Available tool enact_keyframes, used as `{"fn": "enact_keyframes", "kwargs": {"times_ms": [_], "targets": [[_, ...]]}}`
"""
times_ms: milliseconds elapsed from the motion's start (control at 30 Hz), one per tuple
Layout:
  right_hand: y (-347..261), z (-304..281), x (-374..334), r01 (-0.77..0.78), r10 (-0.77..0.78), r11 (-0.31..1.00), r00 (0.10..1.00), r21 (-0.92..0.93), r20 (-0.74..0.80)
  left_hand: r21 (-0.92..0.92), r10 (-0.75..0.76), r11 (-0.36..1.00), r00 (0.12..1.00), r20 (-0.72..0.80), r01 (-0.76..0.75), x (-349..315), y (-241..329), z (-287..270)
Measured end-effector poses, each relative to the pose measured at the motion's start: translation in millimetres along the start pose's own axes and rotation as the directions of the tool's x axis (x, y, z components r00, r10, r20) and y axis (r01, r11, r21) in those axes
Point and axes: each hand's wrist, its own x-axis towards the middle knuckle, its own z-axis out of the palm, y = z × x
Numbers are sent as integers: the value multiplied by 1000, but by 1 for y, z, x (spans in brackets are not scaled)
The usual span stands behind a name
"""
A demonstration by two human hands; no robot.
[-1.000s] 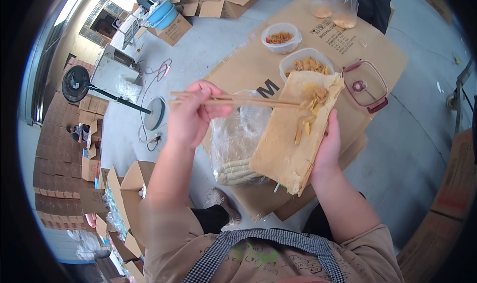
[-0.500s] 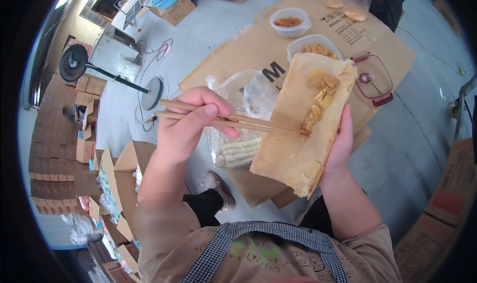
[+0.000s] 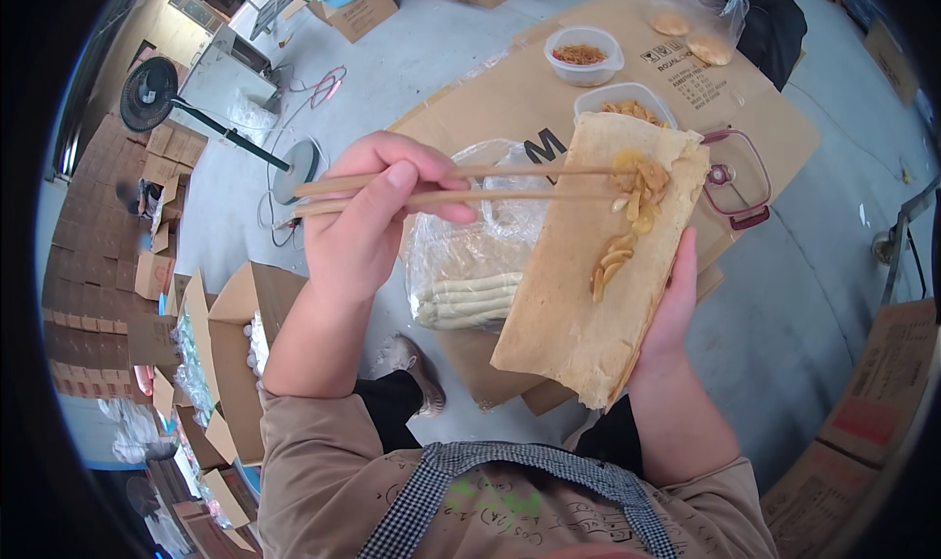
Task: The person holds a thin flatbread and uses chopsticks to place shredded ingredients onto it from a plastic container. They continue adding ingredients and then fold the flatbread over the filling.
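Observation:
A pair of wooden chopsticks (image 3: 510, 197) is gripped in my left hand (image 3: 368, 206). Their tips touch the upper part of the yellowish-brown sliced food (image 3: 639, 183) lying on a large flatbread (image 3: 564, 265). From below and the right side, my right hand (image 3: 668, 309) supports that flatbread, its fingers mostly hidden underneath. Just beyond the bread's far end stands a clear plastic container (image 3: 588, 98) with similar sliced food. A clear plastic bag (image 3: 446, 235) holding long pale rolls (image 3: 470, 299) lies beneath my left hand, partly covered by the bread.
Cardboard (image 3: 470, 118) covers the work surface. On it are a tub of reddish shreds (image 3: 580, 55), a maroon-rimmed clear lid (image 3: 737, 177) and bagged round breads (image 3: 711, 47). A person (image 3: 769, 20) sits beyond. A fan (image 3: 147, 93) and open boxes (image 3: 235, 353) stand left.
The chopsticks have moved from the lower end of the food strip up to its upper end. Sliced food is shifted, leaving a gap between an upper heap and a lower cluster.

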Motion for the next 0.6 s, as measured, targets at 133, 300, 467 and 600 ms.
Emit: {"fn": "enact_keyframes", "kwargs": {"times_ms": [133,300,467,600], "targets": [[2,-1,-1,-10,10,1000,1000,12,16,-14,-77,997,996,-54,76,14,-10,5],[6,-3,-1,-38,37,998,999,42,19,-91,-77,993,994,-75,70,20,-22,5],[6,-4,0,-40,40,999,999,21,-17,-33,-94,995,988,-123,90,13,-14,5],[4,-4,-4,-117,123,990,989,74,-83,-86,-77,994,977,-199,61,8,-10,-5]]}}
